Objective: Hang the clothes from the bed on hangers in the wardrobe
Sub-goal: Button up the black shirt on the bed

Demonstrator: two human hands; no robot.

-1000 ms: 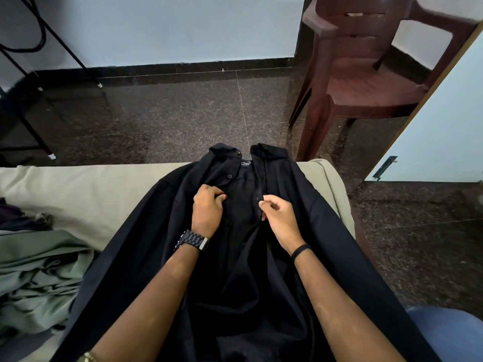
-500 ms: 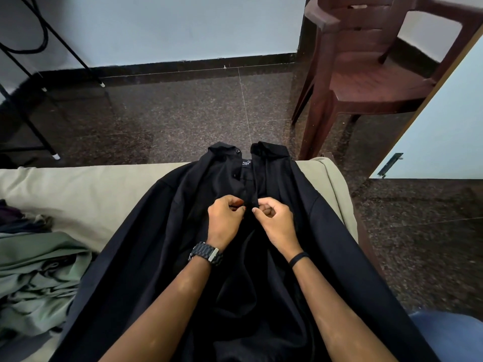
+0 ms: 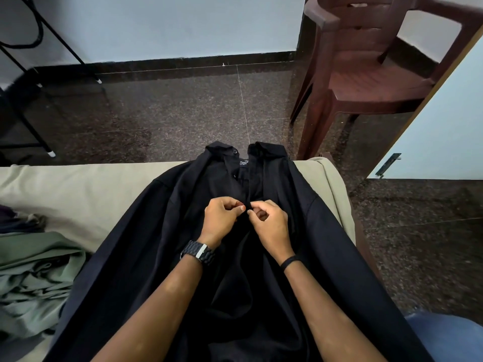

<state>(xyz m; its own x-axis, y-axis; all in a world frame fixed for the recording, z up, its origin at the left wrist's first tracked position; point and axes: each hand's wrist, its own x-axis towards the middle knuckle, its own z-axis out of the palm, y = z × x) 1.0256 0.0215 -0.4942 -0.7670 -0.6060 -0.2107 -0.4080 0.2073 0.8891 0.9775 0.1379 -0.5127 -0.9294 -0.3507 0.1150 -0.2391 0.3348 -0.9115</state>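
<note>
A black shirt (image 3: 146,246) lies face up on the bed (image 3: 78,186), collar at the far edge, its front open near the neck. My left hand (image 3: 222,220) and my right hand (image 3: 269,223) meet at the shirt's middle seam below the collar. Each pinches one edge of the black placket between thumb and fingers, fingertips almost touching. A pale green garment (image 3: 34,280) lies crumpled on the bed at the left, with a dark purple piece (image 3: 15,220) behind it. No hanger or wardrobe interior is in view.
A dark brown plastic chair (image 3: 366,74) stands on the granite floor at the far right. A pale door (image 3: 444,131) with a latch opens at the right. A black metal stand (image 3: 34,82) fills the far left. Something blue (image 3: 449,335) sits at the bottom right.
My hands were apart on the two placket edges a second ago. They have come together at the shirt's centre and now pinch the edges side by side.
</note>
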